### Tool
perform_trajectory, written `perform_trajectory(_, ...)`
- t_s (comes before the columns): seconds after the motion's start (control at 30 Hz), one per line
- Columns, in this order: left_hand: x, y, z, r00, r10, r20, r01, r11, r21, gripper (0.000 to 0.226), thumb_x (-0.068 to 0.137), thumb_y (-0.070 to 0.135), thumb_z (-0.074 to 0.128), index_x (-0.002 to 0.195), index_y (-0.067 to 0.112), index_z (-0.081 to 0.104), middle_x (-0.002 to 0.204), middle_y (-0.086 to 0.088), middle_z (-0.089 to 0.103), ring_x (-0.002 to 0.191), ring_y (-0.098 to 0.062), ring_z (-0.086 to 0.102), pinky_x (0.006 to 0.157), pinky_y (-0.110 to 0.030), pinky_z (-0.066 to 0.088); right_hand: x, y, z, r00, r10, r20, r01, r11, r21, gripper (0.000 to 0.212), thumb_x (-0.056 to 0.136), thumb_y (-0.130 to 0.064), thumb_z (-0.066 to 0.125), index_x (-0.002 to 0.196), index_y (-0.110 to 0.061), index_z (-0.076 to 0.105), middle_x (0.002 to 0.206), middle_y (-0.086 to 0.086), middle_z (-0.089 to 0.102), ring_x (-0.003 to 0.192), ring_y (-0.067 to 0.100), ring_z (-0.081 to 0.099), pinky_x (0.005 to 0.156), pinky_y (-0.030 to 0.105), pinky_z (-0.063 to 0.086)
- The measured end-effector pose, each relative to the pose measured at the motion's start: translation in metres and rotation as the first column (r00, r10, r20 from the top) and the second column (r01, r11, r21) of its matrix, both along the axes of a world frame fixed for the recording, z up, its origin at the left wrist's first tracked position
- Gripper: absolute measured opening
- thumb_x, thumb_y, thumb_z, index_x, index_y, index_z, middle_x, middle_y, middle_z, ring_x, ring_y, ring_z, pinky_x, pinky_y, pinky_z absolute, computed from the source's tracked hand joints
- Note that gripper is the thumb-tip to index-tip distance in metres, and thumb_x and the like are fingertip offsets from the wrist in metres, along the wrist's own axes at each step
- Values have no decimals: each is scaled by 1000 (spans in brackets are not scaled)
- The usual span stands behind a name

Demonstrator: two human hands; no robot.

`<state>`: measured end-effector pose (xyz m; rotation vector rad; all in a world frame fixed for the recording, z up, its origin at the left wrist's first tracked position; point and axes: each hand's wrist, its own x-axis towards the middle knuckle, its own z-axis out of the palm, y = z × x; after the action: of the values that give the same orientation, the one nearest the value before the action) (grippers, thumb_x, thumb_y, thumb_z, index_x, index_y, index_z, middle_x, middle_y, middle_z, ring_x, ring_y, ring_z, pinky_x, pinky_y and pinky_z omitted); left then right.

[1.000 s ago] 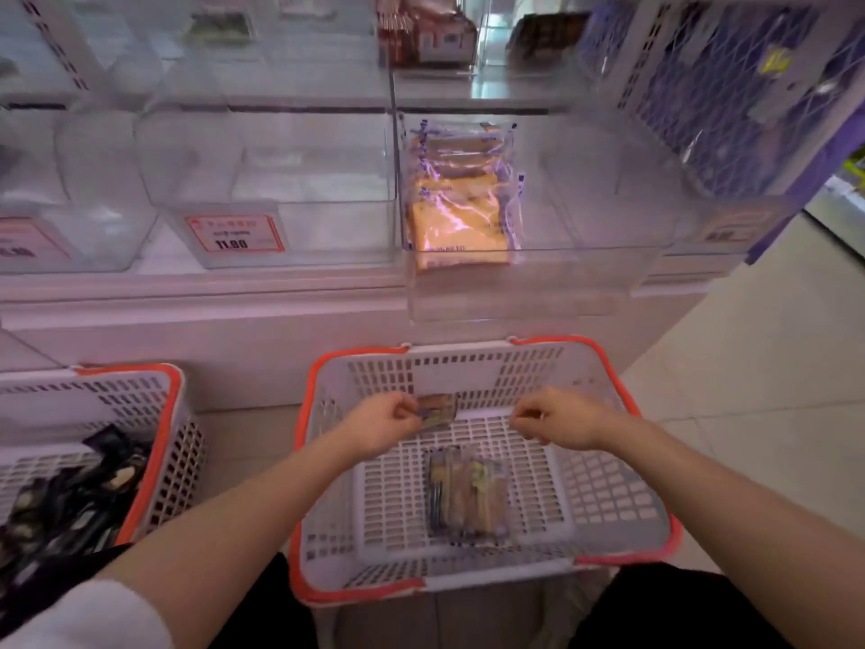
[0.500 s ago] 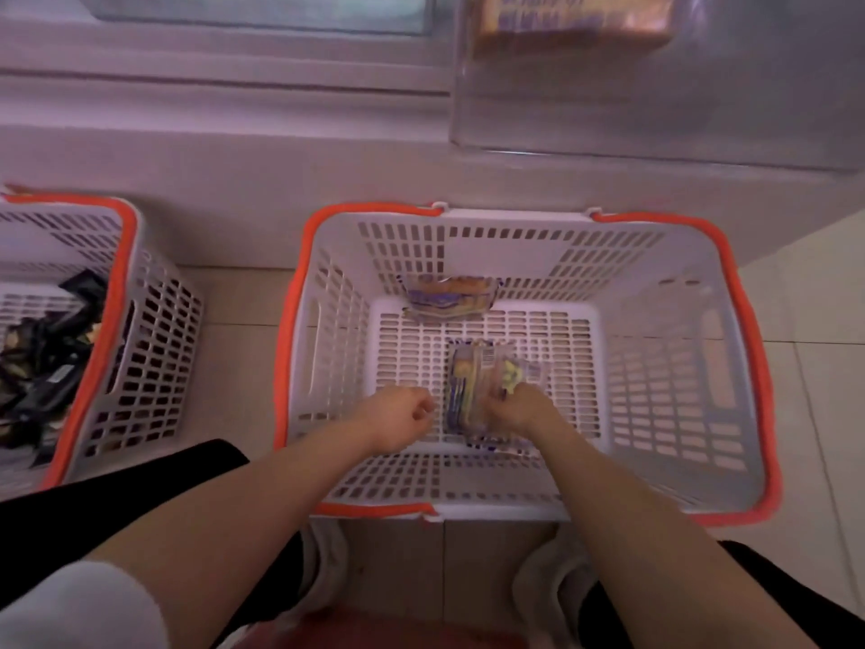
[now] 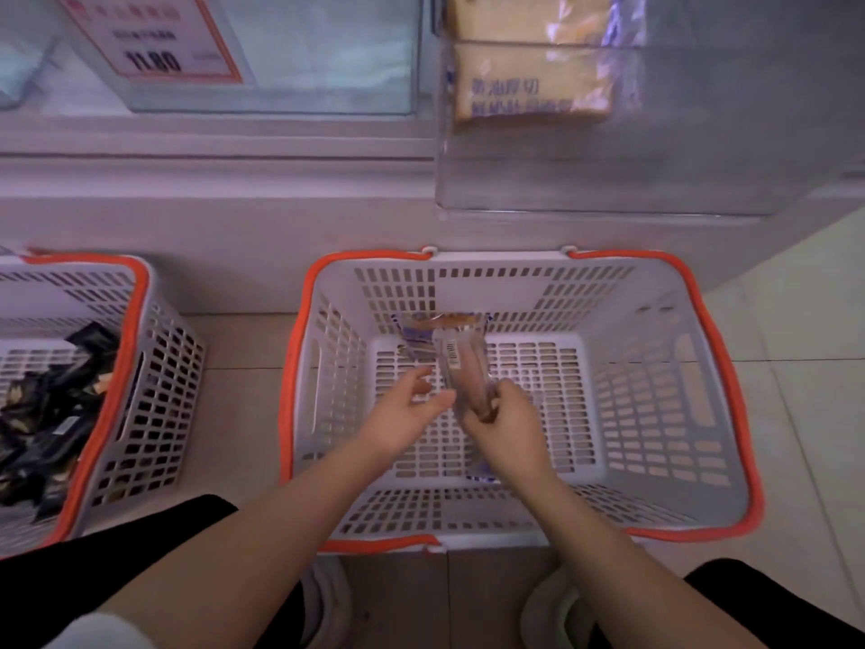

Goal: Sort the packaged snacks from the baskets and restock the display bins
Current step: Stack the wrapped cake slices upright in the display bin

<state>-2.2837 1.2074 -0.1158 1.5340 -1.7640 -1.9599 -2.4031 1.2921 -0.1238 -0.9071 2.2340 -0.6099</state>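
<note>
Item: clear snack packet, held over the floor of the white basket with orange rim. We grip its near end in our right hand, fingers curled round it; its long axis runs away from us, tilted slightly left, and the far end with the barcode label points toward the basket's back wall. Our left hand sits just beside the packet on its left, fingers relaxed and spread, holding nothing; whether the fingertips touch the wrapper we cannot tell. A second packet with blue print lies against the back wall, directly beyond the held one's far end. To the left, well apart, stands a second basket with dark wrapped snacks. Above, on the shelf, a clear bin holds bagged bread; the neighbouring bin carries a price tag reading 11.80. Our dark trouser legs and white shoes show at the bottom.
</note>
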Motion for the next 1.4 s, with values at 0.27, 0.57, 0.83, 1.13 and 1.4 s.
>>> perform_trajectory(0.27,-12,20,49,890,191,-414,-187,981,50,32,90,8,56,121,3,54,99,-2,67,81,-9,66,68,-17,51,10,32,80,900,411,-142,-429,893,-133,54,85,-43,51,136,-28,41,142,-7,41,125,18,44,102,44,39)
perform_trajectory(0.57,5,3,126,875,-266,-404,215,962,-167,24,88,-5,54,106,12,55,89,15,70,82,5,64,68,-11,48,-48,35,189,923,200,-328,-334,841,-425,34,93,-7,53,127,-7,55,132,10,53,125,21,45,103,21,27)
perform_trajectory(0.83,8,8,194,824,-466,-322,262,818,-512,36,83,1,65,101,27,49,100,4,68,94,-8,64,83,-28,52,-35,33,245,973,197,-119,-229,775,-590,18,87,-9,62,75,-22,59,70,-7,59,64,3,51,65,25,43)
perform_trajectory(1.13,11,0,226,928,-198,-316,-57,763,-644,16,74,17,76,78,22,62,73,7,69,63,0,62,59,-17,50,-37,39,261,880,-41,474,394,620,-678,22,94,-5,48,75,-15,52,67,3,54,53,8,51,47,14,44)
perform_trajectory(1.4,3,-3,226,629,268,-730,-276,955,113,18,68,32,65,72,14,69,72,-3,71,63,-13,66,63,-28,55,-31,24,252,558,-70,827,702,571,-425,16,96,-15,48,82,-13,56,60,-2,62,47,8,56,46,22,45)
